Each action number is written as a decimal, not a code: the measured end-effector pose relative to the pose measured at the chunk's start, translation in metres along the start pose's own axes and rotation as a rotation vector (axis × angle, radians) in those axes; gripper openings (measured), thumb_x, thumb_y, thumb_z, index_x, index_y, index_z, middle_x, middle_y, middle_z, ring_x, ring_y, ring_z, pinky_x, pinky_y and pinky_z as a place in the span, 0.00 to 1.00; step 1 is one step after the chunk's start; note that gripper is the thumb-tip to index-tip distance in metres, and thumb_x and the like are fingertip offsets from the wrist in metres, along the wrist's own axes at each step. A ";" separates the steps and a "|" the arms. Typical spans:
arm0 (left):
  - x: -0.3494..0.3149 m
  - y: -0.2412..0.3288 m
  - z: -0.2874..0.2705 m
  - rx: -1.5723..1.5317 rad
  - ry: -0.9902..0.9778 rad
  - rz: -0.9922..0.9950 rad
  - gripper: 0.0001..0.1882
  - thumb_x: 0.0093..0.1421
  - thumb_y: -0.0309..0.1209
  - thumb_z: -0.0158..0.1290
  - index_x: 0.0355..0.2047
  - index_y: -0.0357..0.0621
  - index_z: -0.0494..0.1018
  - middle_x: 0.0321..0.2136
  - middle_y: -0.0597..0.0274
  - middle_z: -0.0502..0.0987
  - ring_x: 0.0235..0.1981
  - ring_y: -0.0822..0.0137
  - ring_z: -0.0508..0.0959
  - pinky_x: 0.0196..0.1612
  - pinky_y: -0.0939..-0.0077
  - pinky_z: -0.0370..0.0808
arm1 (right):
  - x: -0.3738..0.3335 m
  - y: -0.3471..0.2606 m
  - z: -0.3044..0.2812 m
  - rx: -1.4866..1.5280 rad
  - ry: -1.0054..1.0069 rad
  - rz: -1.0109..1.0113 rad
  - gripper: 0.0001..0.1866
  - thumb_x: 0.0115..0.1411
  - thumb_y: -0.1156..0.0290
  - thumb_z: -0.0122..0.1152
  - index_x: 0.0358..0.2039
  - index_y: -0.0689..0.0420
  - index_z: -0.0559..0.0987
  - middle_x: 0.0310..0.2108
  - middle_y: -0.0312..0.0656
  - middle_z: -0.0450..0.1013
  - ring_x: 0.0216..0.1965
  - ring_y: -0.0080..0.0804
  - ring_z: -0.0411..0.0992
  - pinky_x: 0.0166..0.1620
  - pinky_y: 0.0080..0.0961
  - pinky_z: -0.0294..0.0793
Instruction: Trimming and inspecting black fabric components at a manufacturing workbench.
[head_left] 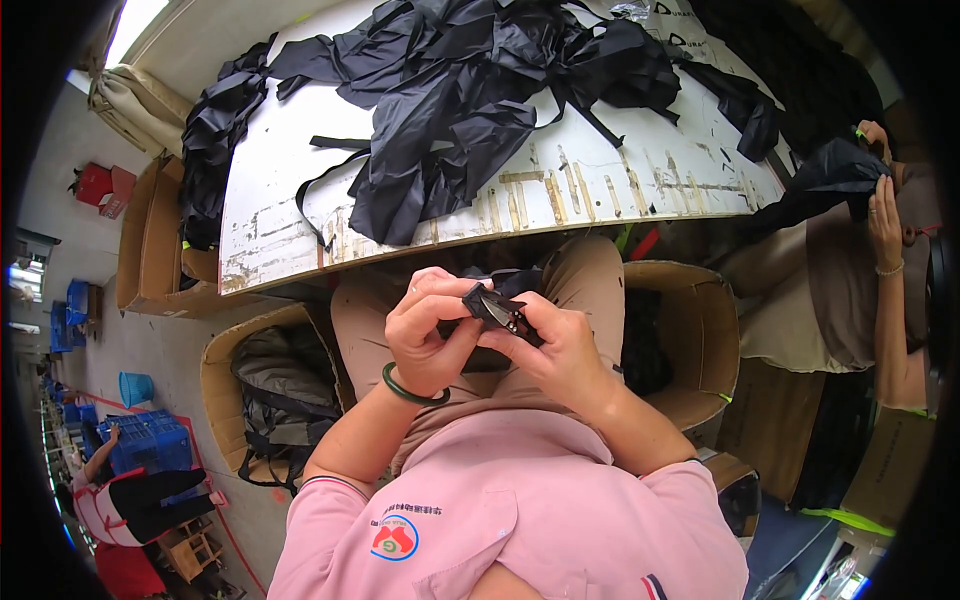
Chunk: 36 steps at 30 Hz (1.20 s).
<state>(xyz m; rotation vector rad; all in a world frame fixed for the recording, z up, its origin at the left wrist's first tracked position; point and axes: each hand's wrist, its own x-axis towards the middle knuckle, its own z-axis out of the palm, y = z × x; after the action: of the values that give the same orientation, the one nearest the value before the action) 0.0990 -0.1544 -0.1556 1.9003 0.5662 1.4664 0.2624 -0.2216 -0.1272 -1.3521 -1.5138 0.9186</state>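
My left hand (432, 328), with a dark green bangle at its wrist, pinches a small piece of black fabric (474, 298) above my lap. From the other side, my right hand (560, 342) is closed around small black thread snips (512, 318). Their silver blades point left at the fabric, close to my left fingertips. Whether the blades touch it I cannot tell. More dark fabric shows just behind my hands, partly hidden by them.
A worn white table (330, 190) in front bears heaped black fabric pieces (450, 110) with straps. Open cardboard boxes stand by my left leg (225, 350) and right leg (705, 330). At right, a person (850, 270) handles black fabric. Blue crates (150, 440) stand far left.
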 end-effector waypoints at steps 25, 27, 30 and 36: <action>0.000 0.006 -0.015 -0.672 -0.091 -0.590 0.06 0.51 0.16 0.57 0.29 0.36 0.74 0.35 0.55 0.78 0.38 0.70 0.77 0.46 0.75 0.73 | -0.008 0.004 -0.034 -0.092 -0.089 0.028 0.18 0.51 0.58 0.71 0.30 0.57 0.74 0.18 0.41 0.70 0.16 0.31 0.67 0.23 0.25 0.66; 0.001 0.003 -0.016 -0.774 -0.110 -0.657 0.06 0.51 0.16 0.57 0.29 0.36 0.74 0.34 0.56 0.78 0.37 0.70 0.77 0.45 0.75 0.73 | -0.008 0.006 -0.036 -0.182 -0.120 -0.035 0.18 0.51 0.57 0.70 0.30 0.56 0.74 0.18 0.41 0.71 0.16 0.33 0.68 0.23 0.26 0.67; 0.001 0.005 -0.014 -0.768 -0.124 -0.701 0.06 0.50 0.16 0.58 0.28 0.36 0.74 0.33 0.57 0.77 0.36 0.71 0.76 0.44 0.76 0.73 | -0.006 0.006 -0.035 -0.293 -0.148 -0.153 0.18 0.50 0.56 0.70 0.30 0.55 0.74 0.19 0.40 0.73 0.17 0.37 0.71 0.23 0.29 0.68; -0.002 0.005 -0.013 -0.715 -0.241 -0.690 0.05 0.50 0.17 0.58 0.28 0.36 0.75 0.33 0.60 0.77 0.35 0.72 0.75 0.41 0.78 0.71 | -0.002 -0.001 -0.036 -0.353 -0.209 -0.190 0.17 0.48 0.63 0.72 0.32 0.58 0.76 0.20 0.42 0.73 0.19 0.38 0.73 0.23 0.27 0.69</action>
<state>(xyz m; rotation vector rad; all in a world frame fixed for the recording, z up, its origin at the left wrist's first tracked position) 0.0857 -0.1561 -0.1519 1.1238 0.4344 0.8092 0.2958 -0.2252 -0.1150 -1.3552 -2.0003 0.7110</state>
